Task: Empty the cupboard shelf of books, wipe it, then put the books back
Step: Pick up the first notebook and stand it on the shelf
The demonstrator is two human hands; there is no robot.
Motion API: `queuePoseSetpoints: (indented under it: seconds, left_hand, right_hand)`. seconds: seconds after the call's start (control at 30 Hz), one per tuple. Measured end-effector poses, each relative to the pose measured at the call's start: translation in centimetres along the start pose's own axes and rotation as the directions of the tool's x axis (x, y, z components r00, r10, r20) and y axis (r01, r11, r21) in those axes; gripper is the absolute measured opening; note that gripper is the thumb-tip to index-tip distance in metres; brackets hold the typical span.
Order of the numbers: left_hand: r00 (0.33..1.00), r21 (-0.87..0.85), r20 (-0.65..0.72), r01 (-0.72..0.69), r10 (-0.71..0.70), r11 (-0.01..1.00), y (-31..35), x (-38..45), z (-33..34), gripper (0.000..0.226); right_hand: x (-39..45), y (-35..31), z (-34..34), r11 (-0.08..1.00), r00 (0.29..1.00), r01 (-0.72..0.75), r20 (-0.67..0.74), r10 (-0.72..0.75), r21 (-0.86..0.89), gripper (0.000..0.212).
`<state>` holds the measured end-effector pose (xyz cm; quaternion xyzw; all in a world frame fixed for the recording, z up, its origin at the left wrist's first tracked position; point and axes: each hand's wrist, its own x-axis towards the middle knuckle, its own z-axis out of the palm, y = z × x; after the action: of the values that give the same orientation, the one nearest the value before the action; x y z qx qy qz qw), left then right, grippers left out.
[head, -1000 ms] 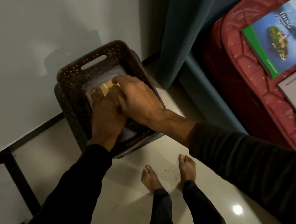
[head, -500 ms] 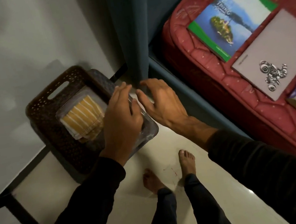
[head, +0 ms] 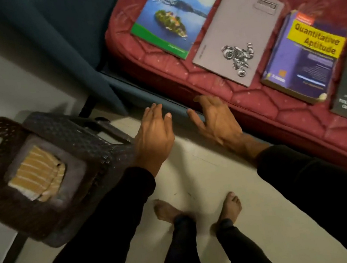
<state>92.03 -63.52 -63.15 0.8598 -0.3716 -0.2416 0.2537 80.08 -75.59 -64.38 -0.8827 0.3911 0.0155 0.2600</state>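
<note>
Both hands empty, fingers spread: left hand [head: 154, 134], right hand [head: 216, 120], just off the bed [head: 300, 112] edge. Books [head: 241, 33] lie in a row along it. Likely restocking next: take the nearest, two-handed under the spine, stack by size.

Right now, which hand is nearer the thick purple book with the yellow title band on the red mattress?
Right. The right hand hangs open by the mattress edge, below-left of the purple book; the left hand is farther left, beside the brown plastic stool.
</note>
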Motion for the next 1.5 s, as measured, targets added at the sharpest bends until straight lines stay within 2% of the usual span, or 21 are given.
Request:
queuePoseSetpoints:
  seconds: [0.27, 0.47, 0.7, 0.87, 1.2, 1.5]
  left_hand:
    - [0.984, 0.052, 0.123, -0.139, 0.131, 0.989, 9.9, -0.3, 4.9, 0.044]
    - [0.955, 0.086, 0.195, -0.243, 0.223, 0.966, 14.9, -0.5, 9.3, 0.043]
    - [0.922, 0.099, 0.273, -0.312, 0.276, 0.945, 20.2, -1.0, 14.2, 0.048]
    - [0.892, 0.108, 0.348, -0.345, 0.29, 0.932, 24.4, -1.7, 17.5, 0.043]
    - [0.804, 0.063, 0.465, -0.447, 0.37, 0.892, 31.7, -3.0, 25.0, 0.043]
    - [0.646, -0.055, 0.561, -0.596, 0.518, 0.801, 38.1, -4.0, 31.8, 0.032]
  right_hand:
    - [-3.6, 9.8, -5.6, 0.991, 0.984, -0.127, -0.119, 0.131, 0.037, 0.042]
    - [-6.6, 16.8, -9.1, 0.977, 0.962, -0.211, -0.175, 0.211, 0.022, 0.044]
    - [-9.8, 24.3, -12.4, 0.955, 0.924, -0.293, -0.242, 0.297, 0.054, 0.038]
    - [-12.4, 29.5, -14.1, 0.927, 0.887, -0.371, -0.276, 0.37, 0.049, 0.039]
    - [-17.3, 38.9, -16.4, 0.86, 0.801, -0.503, -0.327, 0.501, 0.085, 0.041]
    - [-22.5, 45.3, -19.0, 0.746, 0.646, -0.644, -0.403, 0.648, 0.169, 0.046]
